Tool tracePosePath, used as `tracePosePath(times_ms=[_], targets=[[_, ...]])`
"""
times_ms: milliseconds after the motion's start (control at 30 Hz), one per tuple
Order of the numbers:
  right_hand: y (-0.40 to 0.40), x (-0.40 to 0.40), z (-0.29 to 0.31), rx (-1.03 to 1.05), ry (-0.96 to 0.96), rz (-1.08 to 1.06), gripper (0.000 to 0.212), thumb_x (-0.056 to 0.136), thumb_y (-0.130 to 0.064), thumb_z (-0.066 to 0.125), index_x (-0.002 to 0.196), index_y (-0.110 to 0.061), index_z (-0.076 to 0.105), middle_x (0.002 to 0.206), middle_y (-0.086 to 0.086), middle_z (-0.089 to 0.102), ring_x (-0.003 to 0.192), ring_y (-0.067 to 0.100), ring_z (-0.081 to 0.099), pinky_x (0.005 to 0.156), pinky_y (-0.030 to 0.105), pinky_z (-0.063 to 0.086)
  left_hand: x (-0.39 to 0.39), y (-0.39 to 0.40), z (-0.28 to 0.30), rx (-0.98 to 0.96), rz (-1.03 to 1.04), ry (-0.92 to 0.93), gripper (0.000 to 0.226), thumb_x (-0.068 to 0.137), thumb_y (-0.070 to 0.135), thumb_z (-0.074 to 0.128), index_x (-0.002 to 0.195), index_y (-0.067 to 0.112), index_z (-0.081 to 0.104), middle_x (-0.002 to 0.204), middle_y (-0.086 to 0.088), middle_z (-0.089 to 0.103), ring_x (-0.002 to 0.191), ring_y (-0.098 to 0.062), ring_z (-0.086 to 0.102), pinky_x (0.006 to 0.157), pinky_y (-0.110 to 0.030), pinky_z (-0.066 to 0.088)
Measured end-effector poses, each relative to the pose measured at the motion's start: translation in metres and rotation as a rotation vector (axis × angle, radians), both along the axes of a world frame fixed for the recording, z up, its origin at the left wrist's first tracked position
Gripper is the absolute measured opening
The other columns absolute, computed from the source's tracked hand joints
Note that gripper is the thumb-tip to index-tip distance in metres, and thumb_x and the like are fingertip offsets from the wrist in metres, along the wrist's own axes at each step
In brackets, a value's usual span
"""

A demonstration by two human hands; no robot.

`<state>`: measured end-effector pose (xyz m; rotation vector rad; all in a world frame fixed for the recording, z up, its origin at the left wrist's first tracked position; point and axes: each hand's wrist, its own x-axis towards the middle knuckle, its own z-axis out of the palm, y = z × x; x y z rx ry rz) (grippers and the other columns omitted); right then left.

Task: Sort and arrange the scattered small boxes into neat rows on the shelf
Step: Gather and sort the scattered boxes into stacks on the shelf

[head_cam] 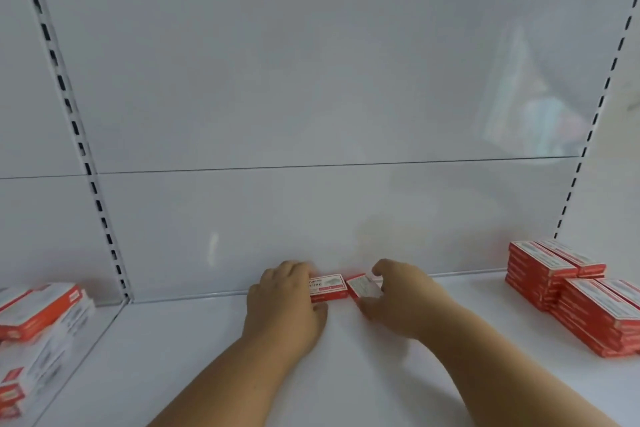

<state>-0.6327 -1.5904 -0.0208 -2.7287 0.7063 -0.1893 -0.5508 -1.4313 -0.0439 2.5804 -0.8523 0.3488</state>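
Two small red and white boxes lie flat on the white shelf (pixel 214 350), close to its back panel. My left hand (pixel 285 302) rests on the left box (pixel 329 286), covering its left end. My right hand (pixel 398 298) has its fingers curled around the right box (pixel 362 286), which sits slightly askew with its white label up. A narrow gap separates the two boxes. Both forearms reach in from the bottom of the view.
Neat stacks of the same red boxes (pixel 571 291) stand at the shelf's right end. More red and white boxes (pixel 38 310) are piled on the neighbouring shelf at the left, past a slotted upright (pixel 86 156). The back panel (pixel 311 97) rises just behind the hands.
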Motion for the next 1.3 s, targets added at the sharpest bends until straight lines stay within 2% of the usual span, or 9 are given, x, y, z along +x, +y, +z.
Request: tracePosePath(times_ms=[133, 267, 433, 500, 633, 767, 900, 1067, 1300], targets=[[-0.002, 0.003, 0.004, 0.056, -0.013, 0.026, 0.033, 0.073, -0.033, 0.067, 0.105, -0.022, 0.063, 0.103, 0.001, 0.062, 0.087, 0.019, 0.061, 0.062, 0.024, 0.046, -0.004, -0.001, 0.002, 0.098, 0.043, 0.001, 0.044, 0.087, 0.053, 0.049, 0.130, 0.043, 0.050, 0.126, 0.011, 0.046, 0.119, -0.018, 0.043, 0.096, -0.033, 0.035], [-0.005, 0.006, -0.003, 0.184, -0.212, 0.036, 0.015, 0.078, -0.020, 0.064, 0.086, -0.021, 0.052, 0.088, 0.002, 0.061, 0.075, 0.021, 0.057, 0.056, 0.024, 0.040, -0.009, 0.001, 0.009, -0.050, 0.048, 0.140, 0.032, 0.083, 0.054, 0.061, 0.105, 0.034, 0.053, 0.110, 0.009, 0.057, 0.106, -0.019, 0.054, 0.086, -0.030, 0.045], [0.005, 0.001, 0.008, 1.056, -0.533, 0.126, 0.016, 0.088, 0.004, 0.049, 0.100, -0.006, 0.053, 0.080, 0.014, 0.068, 0.063, 0.029, 0.066, 0.048, 0.034, 0.039, -0.014, -0.001, 0.023, -0.688, -0.050, 0.478, 0.045, 0.080, 0.005, 0.071, 0.106, 0.034, 0.050, 0.098, 0.016, 0.062, 0.083, 0.005, 0.061, 0.058, -0.011, 0.047], [0.006, -0.005, 0.017, 1.256, -0.566, 0.124, 0.008, 0.095, -0.015, 0.049, 0.097, -0.008, 0.054, 0.066, 0.013, 0.058, 0.047, 0.023, 0.045, 0.047, 0.027, 0.024, -0.017, -0.003, 0.025, -0.799, -0.118, 0.574, 0.051, 0.079, 0.000, 0.072, 0.109, 0.037, 0.056, 0.098, 0.017, 0.065, 0.085, 0.004, 0.063, 0.063, -0.014, 0.049], [-0.002, -0.010, 0.026, 1.537, -0.628, 0.123, 0.053, 0.095, -0.058, 0.032, 0.095, -0.010, 0.056, 0.063, 0.008, 0.043, 0.048, 0.017, 0.025, 0.049, 0.027, 0.014, -0.019, -0.006, 0.026, -1.083, -0.186, 0.829, 0.037, 0.078, 0.008, 0.075, 0.111, 0.023, 0.067, 0.096, 0.002, 0.071, 0.080, -0.018, 0.065, 0.072, -0.031, 0.051], [0.004, -0.013, 0.030, 1.412, -0.701, 0.182, 0.023, 0.098, -0.018, 0.044, 0.097, -0.004, 0.061, 0.071, 0.011, 0.052, 0.054, 0.021, 0.042, 0.050, 0.029, 0.032, -0.023, -0.007, 0.038, -1.383, -0.209, 1.119, 0.025, 0.099, 0.000, 0.046, 0.115, 0.007, 0.063, 0.107, -0.012, 0.069, 0.081, -0.022, 0.071, 0.071, -0.032, 0.056], [0.011, -0.014, 0.028, 1.197, -0.772, 0.267, 0.022, 0.096, 0.007, 0.044, 0.111, -0.001, 0.057, 0.087, 0.019, 0.066, 0.065, 0.027, 0.057, 0.052, 0.031, 0.043, -0.023, -0.002, 0.039, -1.255, -0.182, 0.941, 0.019, 0.098, 0.012, 0.055, 0.100, 0.020, 0.072, 0.094, -0.002, 0.076, 0.091, -0.022, 0.072, 0.082, -0.036, 0.057], [0.020, -0.023, 0.035, 0.970, -0.824, 0.238, 0.049, 0.092, 0.009, 0.053, 0.124, -0.028, 0.048, 0.094, 0.020, 0.069, 0.068, 0.031, 0.065, 0.061, 0.037, 0.051, -0.030, 0.007, 0.041, -1.125, -0.177, 0.769, 0.016, 0.094, 0.019, 0.062, 0.096, 0.031, 0.072, 0.091, 0.008, 0.077, 0.090, -0.018, 0.069, 0.072, -0.026, 0.053], [0.023, -0.038, 0.038, 1.002, -0.874, 0.223, 0.041, 0.091, 0.009, 0.056, 0.118, -0.021, 0.053, 0.087, 0.015, 0.067, 0.066, 0.029, 0.066, 0.059, 0.036, 0.052, -0.044, 0.007, 0.036, -0.850, -0.061, 0.688, 0.026, 0.091, 0.012, 0.061, 0.111, 0.028, 0.059, 0.100, 0.004, 0.071, 0.083, -0.013, 0.068, 0.070, -0.032, 0.053]])
